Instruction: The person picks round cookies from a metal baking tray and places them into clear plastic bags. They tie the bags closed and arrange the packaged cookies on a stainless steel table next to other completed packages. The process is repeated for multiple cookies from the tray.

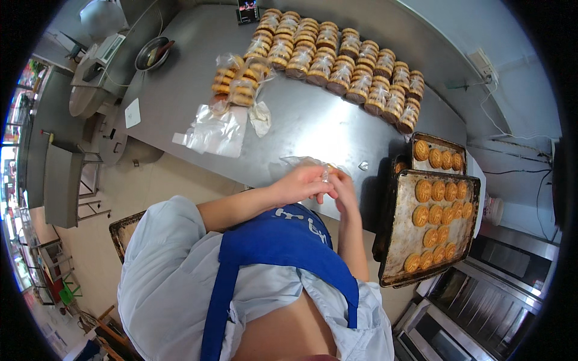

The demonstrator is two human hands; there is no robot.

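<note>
Close together at the near edge of the metal table, both my hands are closed on a clear plastic bag (pixel 294 160). My left hand (pixel 300 184) pinches its gathered plastic, with a twisted bit of film showing between the fingers. My right hand (pixel 345 192) grips the same bag from the other side. Most of the bag lies hidden behind the fingers; a small orange-brown patch shows there, too covered to name. Beyond my hands, a small crumpled scrap of clear film (pixel 363 165) lies on the table. Flat clear bags (pixel 220 132) are piled to the left.
Rows of bagged round pastries (pixel 341 75) line the table's back. More bagged pastries (pixel 232 84) and a crumpled white wrapper (pixel 260 118) sit left of centre. At right, stacked baking trays (pixel 400 240) carry patterned round pastries (pixel 435 215). A metal bowl (pixel 153 54) stands far left.
</note>
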